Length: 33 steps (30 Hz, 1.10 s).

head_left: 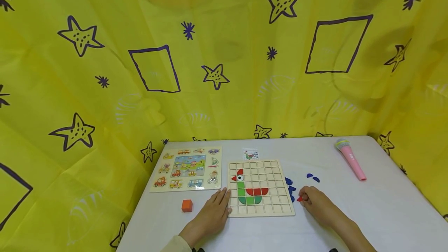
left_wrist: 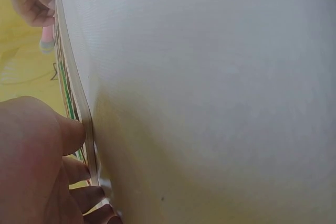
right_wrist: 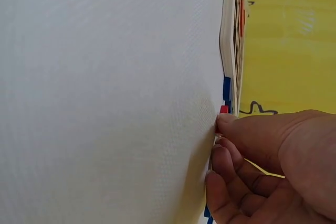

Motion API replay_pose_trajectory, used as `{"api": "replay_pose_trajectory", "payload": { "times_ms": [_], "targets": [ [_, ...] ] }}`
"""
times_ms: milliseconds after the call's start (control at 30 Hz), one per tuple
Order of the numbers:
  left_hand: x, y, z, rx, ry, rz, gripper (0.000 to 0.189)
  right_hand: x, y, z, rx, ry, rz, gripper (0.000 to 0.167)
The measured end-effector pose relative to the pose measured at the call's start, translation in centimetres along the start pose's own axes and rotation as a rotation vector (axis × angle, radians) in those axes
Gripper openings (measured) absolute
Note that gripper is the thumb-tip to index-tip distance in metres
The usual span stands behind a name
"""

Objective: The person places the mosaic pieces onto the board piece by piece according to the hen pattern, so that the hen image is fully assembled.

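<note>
A wooden grid board (head_left: 276, 207) lies on the table, with red, green and white pieces set in it in the form of a bird. My left hand (head_left: 214, 210) touches the board's left edge, its fingers extended along the side; the left wrist view shows the thumb and fingers at the rim. To the right of the board, my right hand (head_left: 316, 203) pinches a small red piece (right_wrist: 224, 109) between thumb and fingers, low over the white cloth. Several dark blue pieces (head_left: 289, 182) lie between that hand and the board, partly overlapping one another.
Two more blue pieces (head_left: 316, 179) lie beyond my right hand. A small picture card (head_left: 250, 154) sits behind the board. On the left are a picture puzzle (head_left: 217, 184) and an orange cube (head_left: 187, 205). A pink toy microphone (head_left: 352, 161) lies far right, before the yellow curtain (head_left: 231, 108).
</note>
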<state>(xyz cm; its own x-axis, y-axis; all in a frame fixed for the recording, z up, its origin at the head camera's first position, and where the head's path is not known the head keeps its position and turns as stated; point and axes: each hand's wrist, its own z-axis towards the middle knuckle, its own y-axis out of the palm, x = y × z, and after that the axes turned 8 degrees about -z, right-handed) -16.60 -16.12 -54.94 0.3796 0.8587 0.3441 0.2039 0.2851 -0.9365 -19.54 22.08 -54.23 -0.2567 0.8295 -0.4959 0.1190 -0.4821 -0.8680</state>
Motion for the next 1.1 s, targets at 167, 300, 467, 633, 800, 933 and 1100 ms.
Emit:
{"api": "replay_pose_trajectory", "payload": {
  "times_ms": [167, 300, 467, 633, 800, 933, 1100],
  "targets": [
    [0.0, 0.0, 0.0, -0.004, 0.000, 0.001, 0.062, -0.1, -0.2, 0.1, 0.001, 0.011, -0.002, 0.011],
    [0.0, 0.0, -0.1, -0.009, -0.009, 0.011, 0.062, -0.2, -0.1, 0.1, 0.003, 0.015, -0.012, 0.009],
    [0.0, 0.0, -0.1, -0.010, -0.011, 0.017, 0.063, -0.5, 0.1, 0.3, 0.038, -0.025, -0.048, 0.010],
    [0.2, -0.2, -0.1, -0.018, -0.021, 0.005, 0.063, -1.5, 0.2, 1.2, 0.029, -0.031, -0.087, 0.008],
    [0.2, 0.0, 0.1, -0.024, -0.015, -0.001, 0.063, -3.1, 0.2, 1.7, 0.011, 0.013, -0.072, 0.008],
    [0.2, -0.1, 0.0, -0.020, -0.023, 0.005, 0.062, -5.3, 1.0, 2.1, -0.005, 0.016, -0.019, 0.010],
    [0.1, -0.1, 0.0, -0.016, -0.020, 0.010, 0.063, -8.4, 3.0, 2.2, 0.009, -0.093, -0.043, 0.013]
  ]
}}
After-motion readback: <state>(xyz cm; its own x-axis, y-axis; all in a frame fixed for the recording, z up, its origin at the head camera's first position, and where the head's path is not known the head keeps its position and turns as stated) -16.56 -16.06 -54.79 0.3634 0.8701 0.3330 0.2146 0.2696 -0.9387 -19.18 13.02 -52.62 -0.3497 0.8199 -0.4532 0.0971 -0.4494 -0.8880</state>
